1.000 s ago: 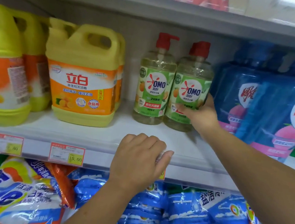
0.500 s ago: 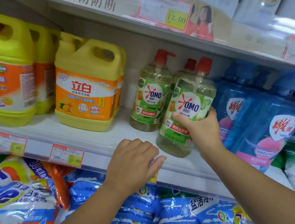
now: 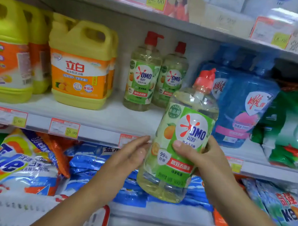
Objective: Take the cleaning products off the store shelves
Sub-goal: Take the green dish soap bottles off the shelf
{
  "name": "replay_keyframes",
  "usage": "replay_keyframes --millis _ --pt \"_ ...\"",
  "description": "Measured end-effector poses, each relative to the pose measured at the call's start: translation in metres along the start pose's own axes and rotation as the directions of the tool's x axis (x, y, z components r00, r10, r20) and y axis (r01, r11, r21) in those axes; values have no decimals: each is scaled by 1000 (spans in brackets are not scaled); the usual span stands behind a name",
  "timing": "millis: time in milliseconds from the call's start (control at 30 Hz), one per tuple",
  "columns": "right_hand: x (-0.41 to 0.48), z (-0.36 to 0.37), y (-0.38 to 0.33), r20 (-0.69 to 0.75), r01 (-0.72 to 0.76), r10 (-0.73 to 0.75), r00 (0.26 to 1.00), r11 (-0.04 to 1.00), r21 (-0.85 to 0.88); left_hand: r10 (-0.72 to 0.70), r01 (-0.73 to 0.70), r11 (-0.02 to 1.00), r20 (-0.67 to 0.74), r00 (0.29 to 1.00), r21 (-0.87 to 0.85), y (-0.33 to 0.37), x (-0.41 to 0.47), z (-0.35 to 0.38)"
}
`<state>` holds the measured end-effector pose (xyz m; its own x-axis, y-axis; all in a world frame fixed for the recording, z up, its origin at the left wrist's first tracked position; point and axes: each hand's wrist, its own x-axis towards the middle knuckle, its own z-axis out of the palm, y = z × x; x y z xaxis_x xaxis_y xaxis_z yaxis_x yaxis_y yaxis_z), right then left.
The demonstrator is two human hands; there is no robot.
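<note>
Head view: in the lower right centre of the frame, the right grip (image 3: 204, 160) is closed round a clear OMO bottle (image 3: 184, 135) with a red pump top. The bottle is tilted and held in the air in front of the shelf (image 3: 107, 115). The left grip (image 3: 130, 155) is open with its fingers straight, just beside the bottle's left side; contact is unclear. Two more OMO bottles (image 3: 142, 78) stand upright at the shelf's centre, between the yellow jugs (image 3: 79, 67) on the left and the blue packs (image 3: 243, 105) on the right.
</note>
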<state>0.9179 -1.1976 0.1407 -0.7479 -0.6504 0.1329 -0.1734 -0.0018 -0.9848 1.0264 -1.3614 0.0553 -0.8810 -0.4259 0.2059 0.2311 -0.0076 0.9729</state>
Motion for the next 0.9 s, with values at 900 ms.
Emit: replay_keyframes --millis 900 --pt "-33 -53 21 177 31 -40 983 998 54 -175 129 954 153 973 272 -17 -60 72"
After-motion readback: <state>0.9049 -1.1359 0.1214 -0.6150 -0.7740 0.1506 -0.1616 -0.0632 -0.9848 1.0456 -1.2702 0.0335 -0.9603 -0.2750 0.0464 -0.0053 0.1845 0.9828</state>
